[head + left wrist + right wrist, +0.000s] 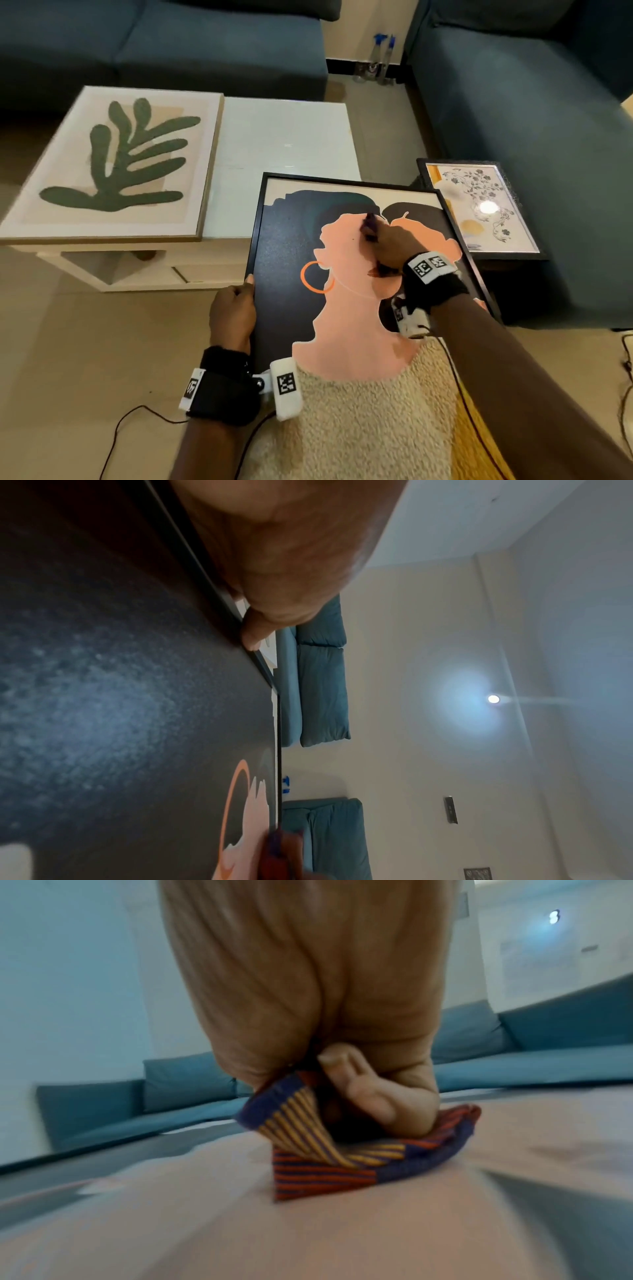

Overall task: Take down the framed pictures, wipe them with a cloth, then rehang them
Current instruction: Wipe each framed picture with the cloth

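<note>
Right hand [387,245] clutches striped cloth [329,1150] on portrait picture [284,240]; left hand [233,311] grips its frame edge. Three framed pictures total: leaf print [113,161], floral print [483,205].

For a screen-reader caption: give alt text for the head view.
A right hand rubs a striped cloth on a black-framed portrait picture while the left hand grips its edge; a leaf print lies on the white table.

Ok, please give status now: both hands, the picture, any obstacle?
Left hand grips black-framed portrait picture edge. Right hand presses striped blue-orange cloth on its glass. No obstacle seen.
</note>
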